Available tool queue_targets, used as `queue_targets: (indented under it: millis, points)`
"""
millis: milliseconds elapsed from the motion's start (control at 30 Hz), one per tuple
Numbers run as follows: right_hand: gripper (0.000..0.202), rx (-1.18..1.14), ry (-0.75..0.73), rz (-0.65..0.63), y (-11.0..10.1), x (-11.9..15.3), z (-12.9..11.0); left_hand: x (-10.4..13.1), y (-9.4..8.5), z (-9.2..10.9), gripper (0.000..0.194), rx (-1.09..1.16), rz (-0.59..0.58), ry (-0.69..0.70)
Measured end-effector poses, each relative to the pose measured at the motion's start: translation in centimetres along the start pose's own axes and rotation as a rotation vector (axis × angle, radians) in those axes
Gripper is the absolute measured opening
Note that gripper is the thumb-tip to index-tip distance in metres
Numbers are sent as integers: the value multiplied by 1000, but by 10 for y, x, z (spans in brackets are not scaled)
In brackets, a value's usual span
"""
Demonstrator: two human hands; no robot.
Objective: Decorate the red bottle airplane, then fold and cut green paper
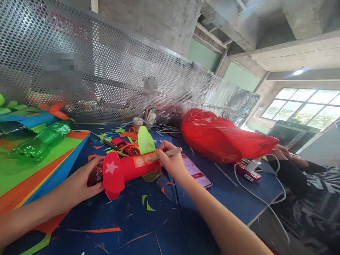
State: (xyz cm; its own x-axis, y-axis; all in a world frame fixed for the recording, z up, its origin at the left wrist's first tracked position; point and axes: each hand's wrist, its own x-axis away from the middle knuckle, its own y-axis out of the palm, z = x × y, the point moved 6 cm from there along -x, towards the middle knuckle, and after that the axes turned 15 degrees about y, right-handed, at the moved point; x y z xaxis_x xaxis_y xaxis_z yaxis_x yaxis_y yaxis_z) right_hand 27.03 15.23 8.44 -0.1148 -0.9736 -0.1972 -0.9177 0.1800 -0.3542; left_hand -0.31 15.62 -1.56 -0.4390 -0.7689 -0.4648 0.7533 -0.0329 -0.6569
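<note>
The left hand (82, 177), its fingers and thumb curved partway closed, cups the dark, glossy end (95, 176) of a red paper-covered bottle model (128, 169) lying across the middle of a dark blue table (225, 198). The right hand (168, 161), closed in a writing grip, holds a beige pen (174, 151), its tip at an orange paper strip (139, 162) marked with pale circles on the model's side. Rounded red fins (114, 180), one bearing a pale star, flank the left end; a lime-green fin (145, 141) stands on the far side. Thin paper scraps (99, 230) litter the tabletop. At left, a translucent green plastic bottle (44, 141) lies on large coloured sheets (34, 177); at right, a lit smartphone (196, 172) sits near a crinkled red plastic bag (220, 136). Perforated metal screens (117, 71) line the far edge beneath raw concrete (148, 24), with bright windows (297, 106) at far right.
</note>
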Motion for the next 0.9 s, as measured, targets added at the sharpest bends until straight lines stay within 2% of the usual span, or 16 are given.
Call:
queue_targets:
  millis: [100, 267, 467, 600, 733, 900]
  points:
    - [19, 8, 2, -4, 1, 0, 1, 1, 1, -5, 66, 85, 15, 1]
    - [19, -20, 13, 1, 0, -1, 1, 2, 1, -7, 67, 92, 34, -2]
    - [18, -15, 21, -17, 2, 1, 0, 1, 2, 3, 65, 102, -7, -9]
    - [18, -11, 17, -11, 2, 1, 0, 1, -2, 9, 63, 86, 39, -12]
    - [17, -6, 5, 17, -1, -1, 1, 0, 0, 5, 65, 106, 10, -2]
    - [18, -11, 5, 2, 0, -1, 2, 2, -1, 0, 65, 89, 54, 3]
